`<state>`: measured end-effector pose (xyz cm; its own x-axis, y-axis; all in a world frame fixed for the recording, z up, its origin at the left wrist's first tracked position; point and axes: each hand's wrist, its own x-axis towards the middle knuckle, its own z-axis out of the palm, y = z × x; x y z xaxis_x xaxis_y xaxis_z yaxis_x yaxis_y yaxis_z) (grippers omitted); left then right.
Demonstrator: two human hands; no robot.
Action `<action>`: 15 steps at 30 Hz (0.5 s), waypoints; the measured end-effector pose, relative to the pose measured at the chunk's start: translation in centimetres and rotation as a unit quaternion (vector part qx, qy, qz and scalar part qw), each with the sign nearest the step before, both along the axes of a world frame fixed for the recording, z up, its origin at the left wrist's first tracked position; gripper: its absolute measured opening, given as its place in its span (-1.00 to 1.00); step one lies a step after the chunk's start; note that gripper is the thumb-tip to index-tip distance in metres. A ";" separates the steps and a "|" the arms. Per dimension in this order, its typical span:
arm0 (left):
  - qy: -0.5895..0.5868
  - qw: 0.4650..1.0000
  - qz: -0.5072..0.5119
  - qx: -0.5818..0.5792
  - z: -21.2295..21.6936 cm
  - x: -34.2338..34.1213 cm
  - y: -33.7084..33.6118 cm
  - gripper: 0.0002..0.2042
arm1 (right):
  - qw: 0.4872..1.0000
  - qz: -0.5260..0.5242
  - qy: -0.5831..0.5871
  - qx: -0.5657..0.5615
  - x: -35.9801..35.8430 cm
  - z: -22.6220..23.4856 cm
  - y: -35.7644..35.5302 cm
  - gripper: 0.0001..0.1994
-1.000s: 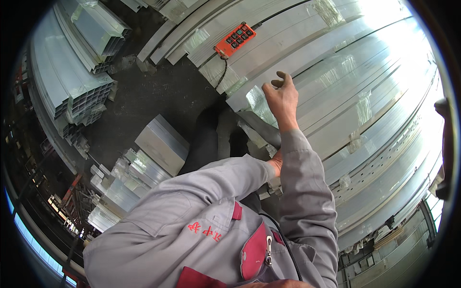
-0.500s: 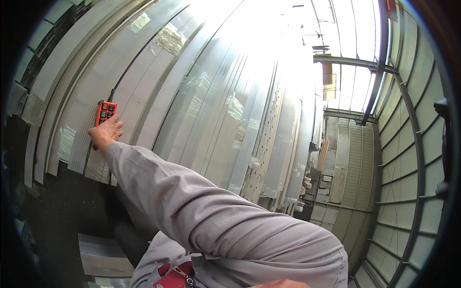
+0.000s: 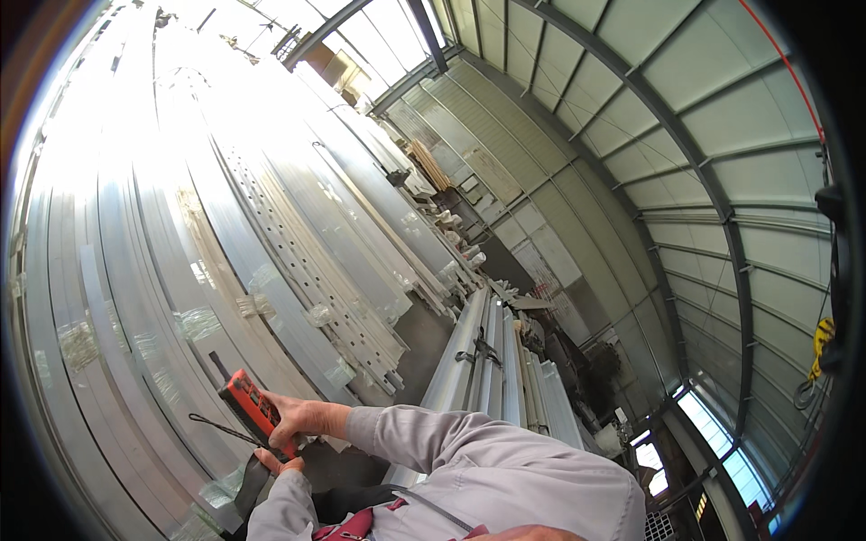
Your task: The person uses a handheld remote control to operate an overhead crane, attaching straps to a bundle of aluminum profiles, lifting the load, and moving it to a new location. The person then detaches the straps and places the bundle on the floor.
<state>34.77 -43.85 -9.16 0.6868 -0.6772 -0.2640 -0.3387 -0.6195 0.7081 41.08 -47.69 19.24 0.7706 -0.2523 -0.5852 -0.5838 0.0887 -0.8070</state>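
An orange-red handheld remote control (image 3: 251,403) with dark buttons and a short black antenna stub is tilted in front of me, in the lower left. My right hand (image 3: 302,418) is closed around its right side. Below it, my left hand (image 3: 275,462) is closed at the remote's lower end, most of its fingers hidden. A thin black cord (image 3: 221,426) loops out leftward from beside the two hands. Something dark and flat (image 3: 252,487) lies against the left hand; its kind is not clear.
Long silvery metal profiles (image 3: 126,334), partly wrapped in clear film, lie in rows on the left. A perforated bar (image 3: 298,279) runs among them. More long profiles (image 3: 469,361) lie bundled ahead of my right arm. A yellow hook block (image 3: 822,347) hangs at the far right.
My right hand has come back from an outstretched reach over the profiles, bringing the remote close to my body. The left hand has come into view at the remote. The view has swung right.
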 end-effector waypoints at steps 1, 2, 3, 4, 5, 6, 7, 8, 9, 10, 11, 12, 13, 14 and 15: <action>0.024 0.999 -0.032 0.026 0.5 0.6 0.5 -0.58 | 0.998 -0.059 -0.008 -0.001 -2.9 1.7 -0.9 -0.16; -0.001 1.000 0.014 0.018 1.5 0.9 -0.1 -0.58 | 0.993 -0.112 -0.030 0.003 -5.6 3.3 -1.8 -0.17; -0.003 0.998 -0.012 0.056 2.2 1.3 0.0 -0.57 | 0.987 -0.153 -0.049 0.022 -8.6 4.9 -2.5 -0.17; -0.027 0.997 -0.022 0.073 2.9 1.5 -0.4 -0.55 | 0.977 -0.192 -0.076 0.045 -11.5 6.3 -3.0 -0.16; -0.017 0.995 -0.023 0.093 3.4 1.7 -1.0 -0.55 | 0.970 -0.222 -0.086 0.057 -13.9 7.4 -3.7 -0.15; -0.006 0.994 -0.026 0.109 3.8 1.8 -1.1 -0.56 | 0.959 -0.264 -0.084 0.066 -16.3 8.1 -4.0 -0.14; -0.001 0.988 -0.036 0.150 4.0 1.8 -1.7 -0.56 | 0.947 -0.302 -0.097 0.050 -18.9 8.7 -4.0 -0.29; -0.002 0.990 -0.028 0.137 3.9 1.7 -1.8 -0.57 | 0.937 -0.333 -0.089 0.054 -21.1 9.3 -4.6 -0.30; -0.007 0.983 -0.038 0.180 3.6 1.6 -2.3 -0.58 | 0.929 -0.337 -0.135 0.070 -23.3 9.7 -5.1 -0.18; -0.028 0.983 -0.040 0.179 3.3 1.4 -2.3 -0.56 | 0.914 -0.368 -0.166 0.037 -25.3 9.9 -5.3 -0.24; -0.023 0.988 -0.039 0.150 2.8 1.4 -2.1 -0.56 | 0.904 -0.379 -0.193 0.046 -26.9 9.8 -5.9 -0.33; -0.019 0.983 -0.041 0.179 2.4 1.4 -2.3 -0.57 | 0.902 -0.387 -0.188 0.037 -28.7 10.0 -6.4 -0.38; -0.026 0.983 -0.042 0.176 2.0 1.5 -2.3 -0.56 | 0.889 -0.414 -0.193 0.009 -30.1 9.9 -6.5 -0.38; -0.022 0.980 -0.042 0.192 1.7 1.6 -2.6 -0.55 | 0.876 -0.431 -0.215 0.001 -31.3 9.9 -6.7 -0.42; -0.012 0.984 -0.039 0.172 1.4 1.7 -2.4 -0.55 | 0.862 -0.462 -0.207 0.009 -32.5 9.8 -6.5 -0.45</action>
